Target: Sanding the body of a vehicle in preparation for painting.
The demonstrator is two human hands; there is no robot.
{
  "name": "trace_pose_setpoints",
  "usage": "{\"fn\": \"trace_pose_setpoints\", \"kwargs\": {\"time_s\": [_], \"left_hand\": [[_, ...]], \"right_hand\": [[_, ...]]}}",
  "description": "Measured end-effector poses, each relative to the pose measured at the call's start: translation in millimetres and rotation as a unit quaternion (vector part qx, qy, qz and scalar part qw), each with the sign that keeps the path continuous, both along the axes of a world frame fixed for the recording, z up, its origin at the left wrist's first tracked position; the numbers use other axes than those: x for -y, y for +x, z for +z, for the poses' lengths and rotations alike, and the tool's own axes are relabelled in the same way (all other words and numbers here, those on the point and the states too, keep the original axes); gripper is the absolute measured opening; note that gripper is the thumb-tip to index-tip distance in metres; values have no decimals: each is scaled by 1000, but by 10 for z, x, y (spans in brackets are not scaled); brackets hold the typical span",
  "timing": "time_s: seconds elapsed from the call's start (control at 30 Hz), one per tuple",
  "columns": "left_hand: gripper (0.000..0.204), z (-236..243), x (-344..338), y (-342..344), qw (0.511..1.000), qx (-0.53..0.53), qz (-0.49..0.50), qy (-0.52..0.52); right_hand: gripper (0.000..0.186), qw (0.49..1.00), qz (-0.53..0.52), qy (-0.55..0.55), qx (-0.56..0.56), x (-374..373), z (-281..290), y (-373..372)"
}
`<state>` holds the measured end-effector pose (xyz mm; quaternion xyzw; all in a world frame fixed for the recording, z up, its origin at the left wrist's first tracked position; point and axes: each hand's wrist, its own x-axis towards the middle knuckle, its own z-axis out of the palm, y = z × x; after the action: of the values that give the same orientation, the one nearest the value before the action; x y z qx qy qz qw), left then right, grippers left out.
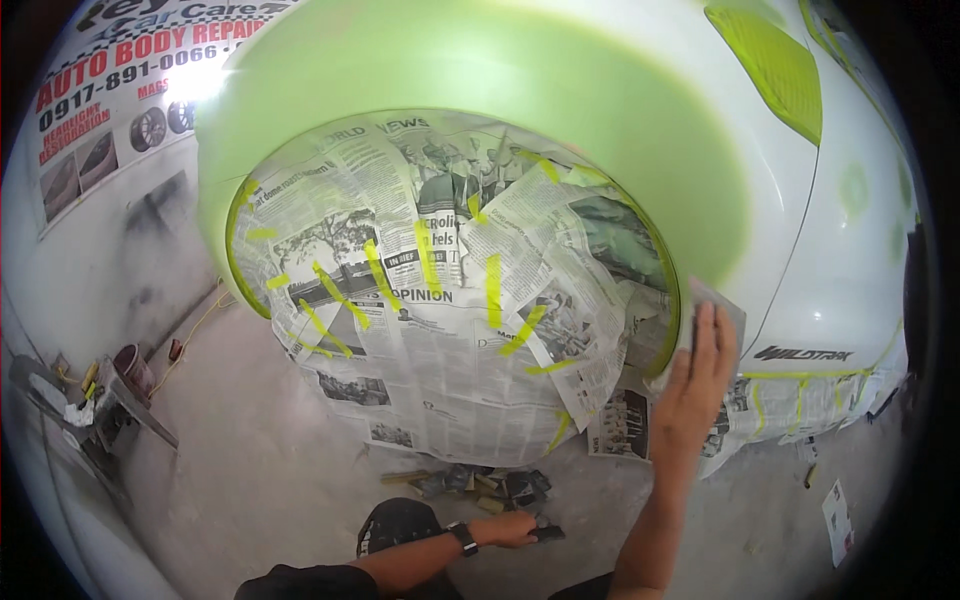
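Note:
My right hand (698, 365) presses a greyish sheet, which looks like sandpaper (727, 312), against the car's fender (700, 160) beside the rear end of the wheel arch. Its fingers lie along the sheet. The fender is white with a broad pale-green coat around the arch. Low at the bottom middle, my left hand (507, 529) is closed at the end of a small dark flat piece (547, 534); a dark watch (463, 539) is on that wrist. Newspaper (440, 350) held with yellow-green tape covers the whole wheel opening.
Scraps and small blocks (475, 484) lie on the floor below the wheel. More newspaper (790, 405) masks the lower door edge at right. At left are a low stand (120, 400) with tools, a yellow cord (200, 320) and a wall banner (150, 80).

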<state>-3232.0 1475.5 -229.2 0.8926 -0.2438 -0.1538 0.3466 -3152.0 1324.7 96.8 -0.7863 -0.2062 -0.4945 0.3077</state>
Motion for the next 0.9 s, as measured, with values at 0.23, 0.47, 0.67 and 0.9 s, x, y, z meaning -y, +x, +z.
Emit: {"fn": "trace_pose_setpoints", "kwargs": {"time_s": [0.23, 0.47, 0.67, 0.9], "left_hand": [[31, -325, 152, 87, 1000, -3, -7, 26], [28, -468, 46, 75, 999, -7, -32, 40], [33, -883, -111, 16, 999, 27, -11, 36], [36, -725, -87, 36, 986, -139, 2, 89]], "right_hand": [[41, 998, 16, 55, 2, 479, -42, 90], [39, 994, 73, 84, 11, 690, -57, 169], [39, 994, 71, 82, 12, 845, -119, 207], [40, 990, 95, 107, 7, 671, -139, 181]]}}
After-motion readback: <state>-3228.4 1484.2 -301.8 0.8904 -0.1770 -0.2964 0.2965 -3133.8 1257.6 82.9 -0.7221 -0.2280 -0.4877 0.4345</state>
